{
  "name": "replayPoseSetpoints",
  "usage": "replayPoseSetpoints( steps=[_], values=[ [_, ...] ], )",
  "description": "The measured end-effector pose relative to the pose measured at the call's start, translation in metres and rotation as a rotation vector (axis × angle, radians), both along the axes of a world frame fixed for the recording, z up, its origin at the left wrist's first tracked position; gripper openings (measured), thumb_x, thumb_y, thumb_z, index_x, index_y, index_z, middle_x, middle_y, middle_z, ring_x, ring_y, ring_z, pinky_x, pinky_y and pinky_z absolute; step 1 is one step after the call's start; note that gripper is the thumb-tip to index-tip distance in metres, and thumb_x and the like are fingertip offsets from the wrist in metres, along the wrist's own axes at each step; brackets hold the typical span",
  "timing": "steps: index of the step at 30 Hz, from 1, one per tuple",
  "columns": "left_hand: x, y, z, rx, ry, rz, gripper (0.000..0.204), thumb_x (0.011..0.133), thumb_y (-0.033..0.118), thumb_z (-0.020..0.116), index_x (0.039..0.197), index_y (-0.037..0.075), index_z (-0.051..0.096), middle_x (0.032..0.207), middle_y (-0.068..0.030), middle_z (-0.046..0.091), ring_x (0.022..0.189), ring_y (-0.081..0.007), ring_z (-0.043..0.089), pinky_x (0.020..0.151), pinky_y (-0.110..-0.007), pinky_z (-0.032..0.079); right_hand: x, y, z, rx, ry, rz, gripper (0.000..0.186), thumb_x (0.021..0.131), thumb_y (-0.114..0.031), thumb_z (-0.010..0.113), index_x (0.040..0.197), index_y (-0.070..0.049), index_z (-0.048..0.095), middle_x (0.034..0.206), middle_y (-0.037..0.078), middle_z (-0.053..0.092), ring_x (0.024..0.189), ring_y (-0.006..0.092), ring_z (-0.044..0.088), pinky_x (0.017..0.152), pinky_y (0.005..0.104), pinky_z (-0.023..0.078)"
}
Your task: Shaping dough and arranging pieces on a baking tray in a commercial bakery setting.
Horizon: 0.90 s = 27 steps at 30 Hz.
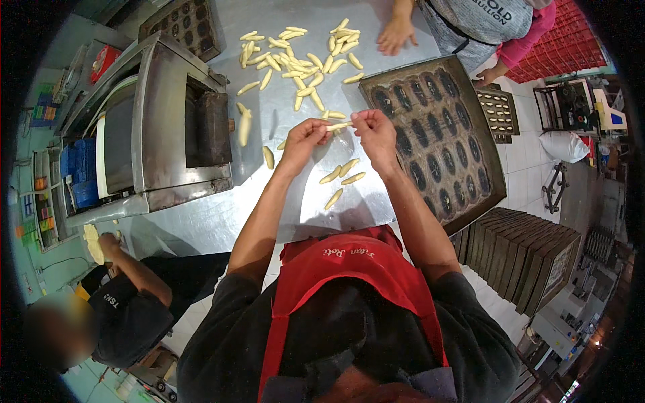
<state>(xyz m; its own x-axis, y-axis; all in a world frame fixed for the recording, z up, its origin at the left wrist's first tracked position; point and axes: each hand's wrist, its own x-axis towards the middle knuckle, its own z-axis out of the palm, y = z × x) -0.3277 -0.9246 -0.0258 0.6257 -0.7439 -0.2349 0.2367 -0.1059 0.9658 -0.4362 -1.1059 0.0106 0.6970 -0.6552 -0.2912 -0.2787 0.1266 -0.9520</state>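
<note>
A slim pale roll of dough point(340, 125) is stretched between my two hands over the metal table. My left hand point(304, 143) pinches its left end, and my right hand point(376, 139) pinches the other end between thumb and fingers. Just beyond them lies a loose heap of finger-shaped dough pieces point(295, 67). Closer to me, several more dough pieces point(341, 172) rest below the held one. To the left, a blurred dough piece point(244, 127) is near the machine's outlet.
A steel dough machine point(171, 127) stands on the table point(275, 215) at left. At right lies a dark moulded baking pan point(440, 144), with stacked pans point(517, 252) below. Across the table is a co-worker's hand point(396, 35); another person point(131, 289) holds flat dough at lower left.
</note>
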Motion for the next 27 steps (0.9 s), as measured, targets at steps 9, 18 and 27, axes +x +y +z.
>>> replayPoseSetpoints(
  steps=[9,18,27],
  values=[
    [-0.066,0.100,-0.007,0.547,-0.883,0.076,0.040,0.087,0.015,0.081,0.123,0.005,0.066,0.112,-0.0179,0.066,0.109,-0.0342,0.063,0.096,-0.048,0.051,-0.133,0.032,0.005,-0.797,0.156,0.572,0.045,0.098,-0.005,0.059,0.142,0.000,0.052,0.132,0.025,0.067,0.126,0.0430,0.062,0.103,0.0504,0.050],
    [-0.059,0.081,0.010,0.571,-1.004,-0.017,0.022,0.095,0.018,0.078,0.108,0.004,0.067,0.106,-0.0106,0.069,0.106,-0.0295,0.064,0.098,-0.043,0.047,-0.104,0.037,-0.036,-1.143,0.316,0.600,0.088,0.103,-0.046,0.057,0.162,0.011,0.025,0.170,0.033,0.026,0.158,0.0510,0.025,0.129,0.0598,0.022],
    [-0.049,0.032,0.001,0.270,-0.269,0.097,0.021,0.106,0.017,0.066,0.118,0.000,0.068,0.099,-0.0162,0.074,0.089,-0.0263,0.073,0.082,-0.038,0.057,-0.159,0.065,-0.037,-0.953,0.246,0.483,0.101,0.094,-0.038,0.073,0.166,0.007,0.018,0.171,0.036,0.020,0.159,0.0507,0.023,0.130,0.0584,0.019]
  ],
)
